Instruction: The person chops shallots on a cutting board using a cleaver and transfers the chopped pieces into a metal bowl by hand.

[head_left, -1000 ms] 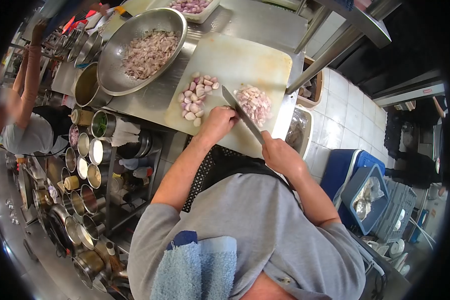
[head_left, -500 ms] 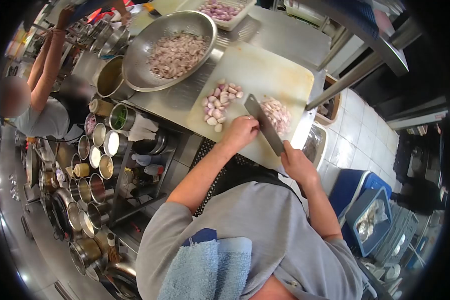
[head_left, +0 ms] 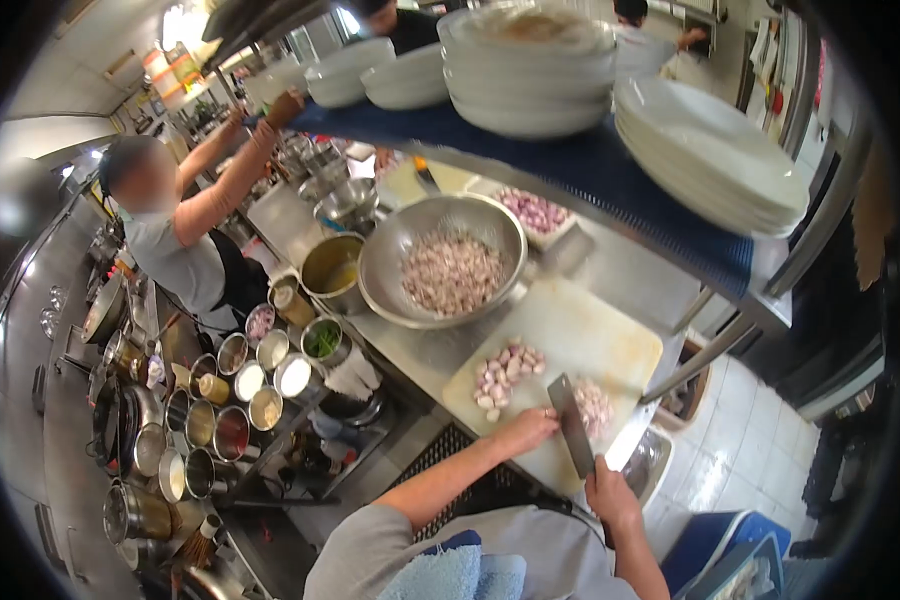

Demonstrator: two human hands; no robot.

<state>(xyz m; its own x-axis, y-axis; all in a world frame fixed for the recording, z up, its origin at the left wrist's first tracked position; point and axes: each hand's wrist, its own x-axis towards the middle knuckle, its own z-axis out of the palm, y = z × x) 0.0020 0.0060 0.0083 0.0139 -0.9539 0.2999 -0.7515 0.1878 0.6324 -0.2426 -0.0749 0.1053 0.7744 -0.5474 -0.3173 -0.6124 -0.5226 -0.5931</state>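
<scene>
In my right hand (head_left: 611,494) is the handle of a cleaver (head_left: 571,425), its broad blade upright over the white cutting board (head_left: 615,335). My left hand (head_left: 530,430) rests on the board just left of the blade, fingers curled together; whatever they pinch is hidden. Whole peeled shallots (head_left: 507,374) lie in a loose group on the board beyond my left hand. To the right of the blade sits a pile of chopped shallots (head_left: 594,405). A large steel bowl (head_left: 375,255) behind the board holds many more chopped shallots (head_left: 454,271).
A white basket of shallots (head_left: 532,213) stands behind the bowl. Above the counter runs a shelf with stacked white plates (head_left: 710,150). At left, several steel pots (head_left: 232,432) crowd a lower station, and a co-worker (head_left: 185,250) reaches up to the shelf. Blue crates (head_left: 715,545) sit at lower right.
My view has tilted up, so the plate shelf now shows and the board sits lower in view. Both hands stay at the board, with the cleaver still in my right hand.
</scene>
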